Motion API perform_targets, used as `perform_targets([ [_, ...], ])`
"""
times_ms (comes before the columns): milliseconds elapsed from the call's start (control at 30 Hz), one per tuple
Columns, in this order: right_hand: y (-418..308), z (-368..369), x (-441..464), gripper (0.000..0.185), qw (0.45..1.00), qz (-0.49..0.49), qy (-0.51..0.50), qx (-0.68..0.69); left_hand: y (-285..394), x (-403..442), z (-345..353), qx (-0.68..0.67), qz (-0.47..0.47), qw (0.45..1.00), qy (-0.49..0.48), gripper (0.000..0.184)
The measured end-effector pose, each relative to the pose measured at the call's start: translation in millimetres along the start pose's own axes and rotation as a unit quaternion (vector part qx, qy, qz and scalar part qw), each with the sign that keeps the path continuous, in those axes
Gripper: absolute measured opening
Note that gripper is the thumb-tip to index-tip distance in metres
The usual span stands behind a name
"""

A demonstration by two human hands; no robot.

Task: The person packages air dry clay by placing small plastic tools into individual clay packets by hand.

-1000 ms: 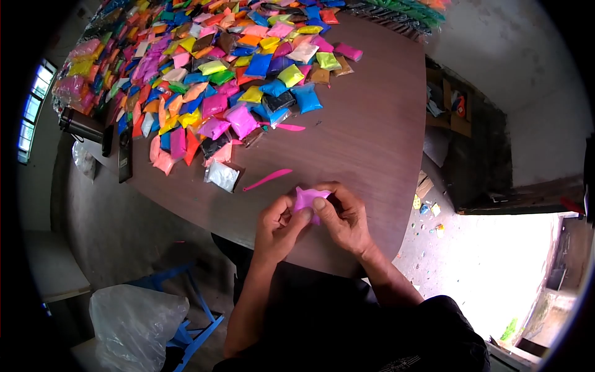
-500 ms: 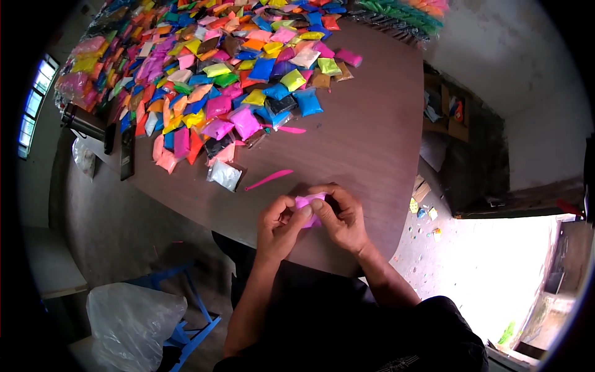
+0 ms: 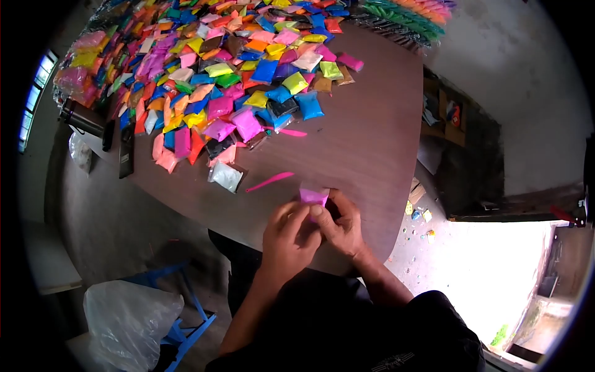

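Observation:
A small clear packet with pink filling (image 3: 314, 196) is held over the near edge of the brown table (image 3: 365, 118). My left hand (image 3: 289, 239) is closed on its lower left side, fingers curled and partly hiding it. My right hand (image 3: 341, 226) pinches it from the right, the thumb across its lower part. The packet's clear upper end points away from me. Just beyond my hands lies a pink plastic knife-like tool (image 3: 270, 181), with a silvery-white packet (image 3: 225, 177) to its left.
A large heap of colourful packets (image 3: 248, 80) covers the table's far left. Another pink tool (image 3: 291, 132) lies by the heap's edge. A dark metal flask (image 3: 83, 118) is at the left. A blue stool (image 3: 186, 328) with a plastic bag (image 3: 131, 319) stands lower left.
The pink packet has turned so its clear end shows above my fingers. My left hand has rolled over, its back now facing up, while my right hand keeps its pinch.

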State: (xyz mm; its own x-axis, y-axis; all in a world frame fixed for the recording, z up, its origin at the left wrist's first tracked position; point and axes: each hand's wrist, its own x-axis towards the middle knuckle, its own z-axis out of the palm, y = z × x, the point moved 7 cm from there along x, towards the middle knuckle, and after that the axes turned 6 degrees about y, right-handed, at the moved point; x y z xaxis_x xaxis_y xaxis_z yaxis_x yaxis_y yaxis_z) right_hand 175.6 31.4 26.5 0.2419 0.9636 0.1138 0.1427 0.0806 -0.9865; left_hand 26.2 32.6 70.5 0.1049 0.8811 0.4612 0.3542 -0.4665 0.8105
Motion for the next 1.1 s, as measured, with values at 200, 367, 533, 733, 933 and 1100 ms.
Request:
perform_targets([
  [200, 4.0, 4.3, 8.0, 0.018, 0.995, 0.017, -0.031, 0.096, -37.8, 2.3, -9.1, -0.124, -0.185, 0.974, -0.028, 0.034],
  [367, -4.1, 2.0, 10.8, 0.016, 0.998, -0.030, -0.053, 0.031, -61.7, -0.4, 5.3, -0.174, -0.260, 0.947, -0.074, 0.017],
  [533, -0.1, 4.2, 15.1, 0.014, 0.998, -0.030, -0.050, -0.026, -58.2, 9.0, 1.6, -0.133, -0.216, 0.965, -0.069, 0.012],
  [733, -7.6, 5.7, 29.9, 0.012, 0.998, -0.053, -0.043, -0.008, -67.2, 11.4, 10.0, -0.267, -0.279, 0.922, -0.011, 0.014],
  [933, -17.8, 11.4, 40.0, 0.016, 0.992, -0.097, -0.059, -0.055, -75.0, 16.0, 7.4, -0.190, -0.247, 0.950, 0.004, 0.015],
  [1100, -7.1, -1.5, 41.7, 0.016, 0.997, -0.037, -0.054, -0.042, -67.0, 29.2, 18.3, -0.146, -0.214, 0.966, -0.027, 0.017],
])
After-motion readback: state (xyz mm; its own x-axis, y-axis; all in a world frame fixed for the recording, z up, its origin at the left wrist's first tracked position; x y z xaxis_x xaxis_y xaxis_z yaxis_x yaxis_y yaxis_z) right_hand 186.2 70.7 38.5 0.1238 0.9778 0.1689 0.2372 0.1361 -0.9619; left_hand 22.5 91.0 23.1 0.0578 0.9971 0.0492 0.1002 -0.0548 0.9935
